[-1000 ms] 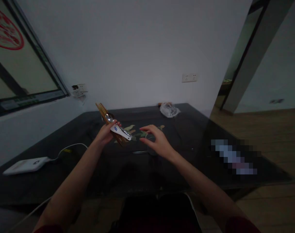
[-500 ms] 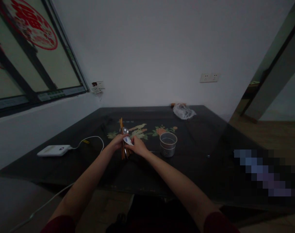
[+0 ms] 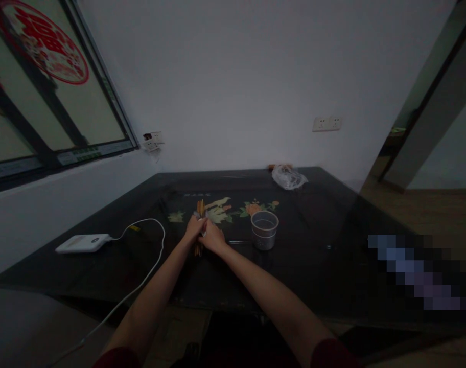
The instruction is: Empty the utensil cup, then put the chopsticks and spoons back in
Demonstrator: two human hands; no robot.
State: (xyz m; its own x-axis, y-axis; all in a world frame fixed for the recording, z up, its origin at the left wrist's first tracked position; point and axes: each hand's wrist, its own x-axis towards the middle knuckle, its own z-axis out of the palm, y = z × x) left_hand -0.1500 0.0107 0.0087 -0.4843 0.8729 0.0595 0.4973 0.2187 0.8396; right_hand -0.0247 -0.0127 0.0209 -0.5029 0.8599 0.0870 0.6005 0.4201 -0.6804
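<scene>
A bundle of brown chopsticks (image 3: 201, 206) is clasped between my two hands, its ends showing above and below them. My left hand (image 3: 194, 227) is closed around the bundle from the left. My right hand (image 3: 213, 237) is closed against it from the right, its fingers overlapping the left hand's. A small pale patch shows between the hands, but the spoons seen earlier are mostly covered. To the right of my right hand, a grey metal utensil holder (image 3: 264, 239) stands upright on the table, with small holes low in its side.
The dark table (image 3: 294, 286) has a floral print. At left lie a white power bank (image 3: 82, 244) and its white cable (image 3: 163, 245). A crumpled plastic bag (image 3: 288, 177) rests against the wall. A small shiny object (image 3: 328, 247) lies at right, near a pixelated area.
My hands have closed more tightly together around the bundle, and the spoon bowl and white handle are now largely hidden. The chopsticks stand a little lower. The view has shifted slightly.
</scene>
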